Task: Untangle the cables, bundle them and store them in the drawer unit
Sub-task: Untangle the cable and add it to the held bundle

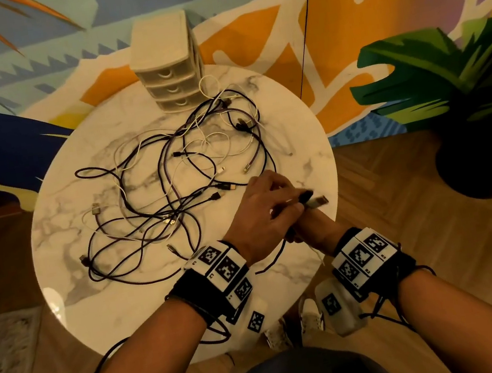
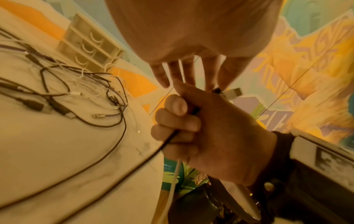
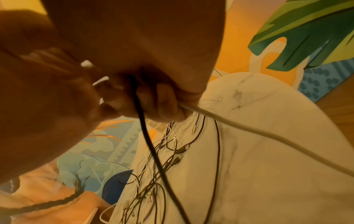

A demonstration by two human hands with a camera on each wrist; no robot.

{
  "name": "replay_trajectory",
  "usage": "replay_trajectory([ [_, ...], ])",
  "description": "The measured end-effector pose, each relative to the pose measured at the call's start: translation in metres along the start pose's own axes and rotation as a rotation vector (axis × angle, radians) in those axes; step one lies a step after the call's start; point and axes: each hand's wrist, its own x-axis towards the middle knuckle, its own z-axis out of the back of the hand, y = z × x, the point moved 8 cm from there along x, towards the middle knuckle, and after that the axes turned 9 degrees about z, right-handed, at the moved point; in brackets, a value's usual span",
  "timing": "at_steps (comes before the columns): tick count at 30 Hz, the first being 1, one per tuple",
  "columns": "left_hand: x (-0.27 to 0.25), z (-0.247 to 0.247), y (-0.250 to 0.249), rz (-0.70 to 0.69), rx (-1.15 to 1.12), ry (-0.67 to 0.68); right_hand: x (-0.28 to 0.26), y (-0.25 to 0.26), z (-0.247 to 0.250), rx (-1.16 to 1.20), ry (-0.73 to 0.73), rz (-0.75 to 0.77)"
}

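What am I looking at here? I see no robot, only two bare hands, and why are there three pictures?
There is no robot: a person wears three cameras. The wide picture comes from the head, looking down; the other two come from the wrists, looking along each hand. On the round marble table lie a tangle of cables and, at its far edge, a small three-drawer unit. The right hand grips a dark cable and a white cable in its fist, with their plugs poking out on top. The left hand reaches over it to those plugs; whether it pinches them, I cannot tell.
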Motion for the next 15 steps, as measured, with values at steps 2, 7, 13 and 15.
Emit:
replay_trajectory([
  [2, -0.002, 0.009, 0.009, 0.052, -0.024, -0.133, 0.002, 0.0, 0.005, 0.023, -0.079, 0.037],
  [7, -0.023, -0.026, 0.064, 0.297, 0.12, 0.175, 0.003, -0.01, 0.046, 0.387, -0.556, 0.049],
  [13, -0.074, -0.043, 0.157, 0.514, 0.412, 0.428, 0.006, -0.017, 0.043, 0.914, -0.451, -0.05],
  [15, -0.078, -0.024, 0.181, 0.588, 0.495, 0.373, 0.006, -0.023, 0.048, 0.921, -0.488, -0.033],
])
